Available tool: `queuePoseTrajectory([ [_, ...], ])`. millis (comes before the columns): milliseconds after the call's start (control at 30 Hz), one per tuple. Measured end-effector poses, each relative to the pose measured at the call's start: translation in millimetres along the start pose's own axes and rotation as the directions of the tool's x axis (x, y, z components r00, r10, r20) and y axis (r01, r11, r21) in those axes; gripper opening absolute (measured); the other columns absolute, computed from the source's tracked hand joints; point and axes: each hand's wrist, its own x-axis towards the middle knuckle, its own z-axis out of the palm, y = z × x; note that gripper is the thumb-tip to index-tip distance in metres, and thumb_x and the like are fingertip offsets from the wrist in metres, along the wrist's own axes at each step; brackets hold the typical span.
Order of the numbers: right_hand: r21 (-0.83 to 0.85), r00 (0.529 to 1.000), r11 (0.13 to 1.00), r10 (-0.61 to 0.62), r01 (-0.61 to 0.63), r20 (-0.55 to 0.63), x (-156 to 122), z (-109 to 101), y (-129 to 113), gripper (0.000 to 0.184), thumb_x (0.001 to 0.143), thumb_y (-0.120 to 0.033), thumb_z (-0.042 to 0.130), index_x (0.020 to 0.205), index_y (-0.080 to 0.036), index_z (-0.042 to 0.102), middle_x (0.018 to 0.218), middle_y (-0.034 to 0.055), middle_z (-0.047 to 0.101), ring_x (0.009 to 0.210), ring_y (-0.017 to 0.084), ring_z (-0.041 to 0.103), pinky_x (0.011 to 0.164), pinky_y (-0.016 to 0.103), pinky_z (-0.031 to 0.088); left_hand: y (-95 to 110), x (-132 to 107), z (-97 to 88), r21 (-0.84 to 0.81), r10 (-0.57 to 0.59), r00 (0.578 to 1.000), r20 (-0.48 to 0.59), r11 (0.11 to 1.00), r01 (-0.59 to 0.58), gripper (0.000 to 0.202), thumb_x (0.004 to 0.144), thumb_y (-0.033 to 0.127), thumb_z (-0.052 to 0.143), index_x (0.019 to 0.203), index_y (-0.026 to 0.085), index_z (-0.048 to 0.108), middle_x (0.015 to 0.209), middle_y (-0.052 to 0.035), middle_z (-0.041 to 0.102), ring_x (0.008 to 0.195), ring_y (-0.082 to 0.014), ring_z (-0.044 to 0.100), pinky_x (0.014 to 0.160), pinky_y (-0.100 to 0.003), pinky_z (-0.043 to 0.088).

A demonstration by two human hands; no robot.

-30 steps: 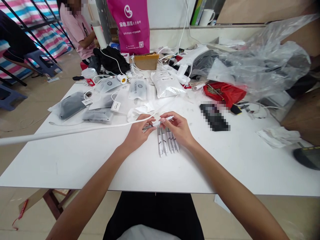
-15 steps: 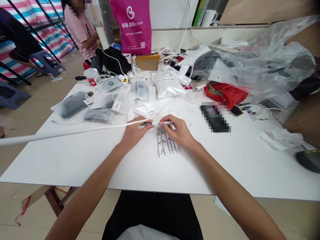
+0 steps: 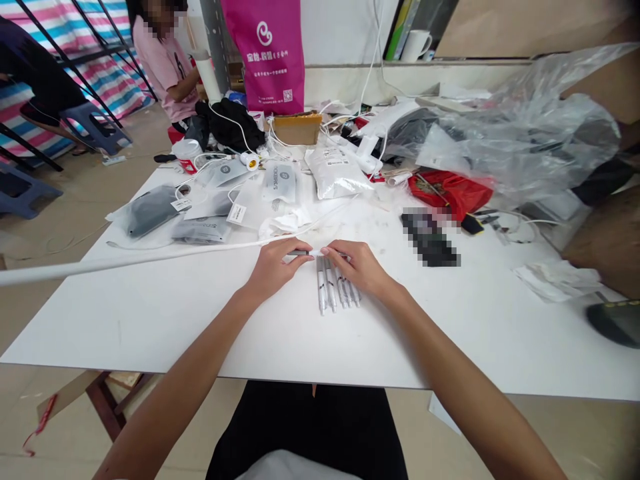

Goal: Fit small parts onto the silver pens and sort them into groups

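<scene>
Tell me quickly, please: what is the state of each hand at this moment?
Left hand: closed, pinching the dark end of a pen.
Right hand: closed, holding what looks like the same pen by its other end.

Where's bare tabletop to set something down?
Bare white tabletop: between the left forearm and left edge; between right forearm and crumpled white sheet; between both forearms, nearer than the pens. Crowded: far side, with packaged pouches, red bag and plastic sheeting.
</scene>
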Motion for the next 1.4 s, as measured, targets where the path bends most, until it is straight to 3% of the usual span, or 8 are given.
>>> queuePoseTrajectory([
  [233,-0.053,0.997,0.999,0.010,-0.006,0.078,-2,2,4,0.035,0.108,-0.052,0.051,0.099,-0.023,0.070,0.076,0.0006,0.066,0.065,0.016,0.055,0.065,0.031,0.041,-2,-1,1.1,0.002,0.020,1.000,0.023,1.000,-0.021,0.005,0.096,0.026,0.077,0.099,0.022,0.077,0.093,-0.0029,0.079,0.087,-0.0175,0.072,0.059,-0.024,0.050],
  [400,-0.145,0.984,0.973,-0.174,0.179,0.043,-1,1,5,0.026,0.108,-0.042,0.054,0.111,-0.021,0.068,0.101,0.0083,0.072,0.084,0.021,0.064,0.076,0.034,0.048,-4,-1,1.1,0.016,0.061,0.998,0.023,0.998,-0.062,0.011,0.097,0.033,0.077,0.099,0.023,0.077,0.093,-0.0028,0.081,0.088,-0.0188,0.073,0.080,-0.031,0.056],
  [500,-0.208,0.982,0.960,-0.176,0.187,0.069,-1,-1,4,0.031,0.112,-0.038,0.045,0.104,-0.021,0.070,0.089,0.0071,0.070,0.083,0.022,0.064,0.079,0.037,0.048,-5,-1,1.5,0.006,0.069,0.997,0.027,0.998,-0.069,0.014,0.097,0.036,0.077,0.100,0.022,0.078,0.093,-0.0030,0.081,0.086,-0.0186,0.073,0.077,-0.031,0.056],
  [600,-0.183,0.980,0.963,-0.194,0.198,0.039,-1,-1,5,0.024,0.110,-0.038,0.051,0.115,-0.022,0.068,0.100,0.0078,0.072,0.086,0.022,0.066,0.078,0.035,0.051,-5,-1,2.1,0.003,0.062,0.998,0.015,0.998,-0.062,0.017,0.097,0.038,0.077,0.101,0.022,0.079,0.092,-0.0038,0.081,0.087,-0.0195,0.074,0.074,-0.030,0.056],
  [800,-0.222,0.944,0.926,-0.325,0.306,-0.053,2,-1,10,0.016,0.110,-0.030,0.051,0.114,-0.023,0.065,0.100,0.0078,0.069,0.090,0.022,0.065,0.080,0.036,0.051,-3,2,1.0,-0.008,-0.042,0.999,0.002,0.999,0.042,0.034,0.090,0.046,0.084,0.114,0.023,0.078,0.107,-0.0070,0.081,0.101,-0.0231,0.074,0.094,-0.037,0.058],
  [967,-0.246,0.930,0.931,-0.319,0.271,-0.181,3,-5,17,0.014,0.109,-0.032,0.054,0.113,-0.024,0.065,0.103,0.0084,0.071,0.094,0.024,0.068,0.083,0.039,0.053,-4,6,-3.8,-0.070,-0.202,0.979,-0.015,0.977,0.200,0.028,0.098,0.045,0.073,0.113,0.023,0.079,0.104,-0.0061,0.079,0.090,-0.0198,0.069,0.087,-0.034,0.057],
  [1200,-0.322,0.930,0.910,-0.326,0.261,-0.167,4,-6,19,0.019,0.109,-0.036,0.053,0.112,-0.024,0.068,0.098,0.0082,0.074,0.092,0.025,0.068,0.082,0.041,0.052,-2,6,-6.9,-0.185,-0.247,0.968,-0.048,0.954,0.234,0.036,0.091,0.043,0.081,0.121,0.024,0.076,0.112,-0.0052,0.077,0.100,-0.0204,0.069,0.095,-0.034,0.054],
  [1400,-0.355,0.930,0.891,-0.345,0.282,-0.126,5,-6,17,0.021,0.110,-0.035,0.050,0.113,-0.023,0.068,0.099,0.0082,0.076,0.091,0.025,0.067,0.082,0.041,0.050,-4,7,-4.5,-0.265,-0.282,0.959,-0.040,0.928,0.262,0.031,0.088,0.044,0.083,0.109,0.022,0.078,0.111,-0.0071,0.076,0.097,-0.0203,0.070,0.093,-0.035,0.057],
])
